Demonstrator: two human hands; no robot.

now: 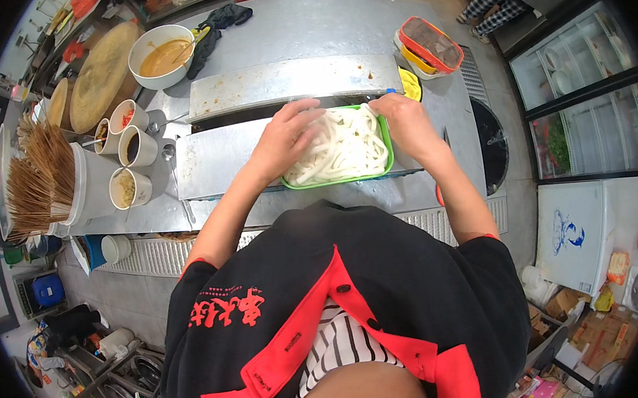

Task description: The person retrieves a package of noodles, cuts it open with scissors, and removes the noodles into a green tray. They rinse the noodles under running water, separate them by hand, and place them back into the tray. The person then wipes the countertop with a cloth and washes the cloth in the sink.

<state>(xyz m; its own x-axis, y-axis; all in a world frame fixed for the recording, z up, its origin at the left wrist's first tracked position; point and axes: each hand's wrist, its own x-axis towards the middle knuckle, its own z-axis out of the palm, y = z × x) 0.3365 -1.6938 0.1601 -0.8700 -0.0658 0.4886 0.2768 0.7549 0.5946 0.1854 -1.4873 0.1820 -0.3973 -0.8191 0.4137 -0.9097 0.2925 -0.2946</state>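
A green-rimmed rectangular container [392, 158] full of thick white noodle-like strands [343, 147] is in front of me, on a low stainless-steel box [221, 156]. Over its left side is my left hand [292, 137], fingers apart and slightly blurred, with no held thing visible. At the far right corner, my right hand [405, 121] has its fingertips together on the end of one strand that crosses the rim. A dark slot [236, 119] runs behind the container, below a raised steel panel [294, 81]. The hands hide parts of the rim.
To the left stand paper cups of sauces [138, 148], a tub [93, 181] of thin wooden skewers [42, 174], and spoons [169, 154]. Farther back are a bowl of brown sauce [165, 57] and dark gloves [218, 26]. Stacked lidded boxes [430, 47] sit at right. Another person's legs [494, 12] show beyond.
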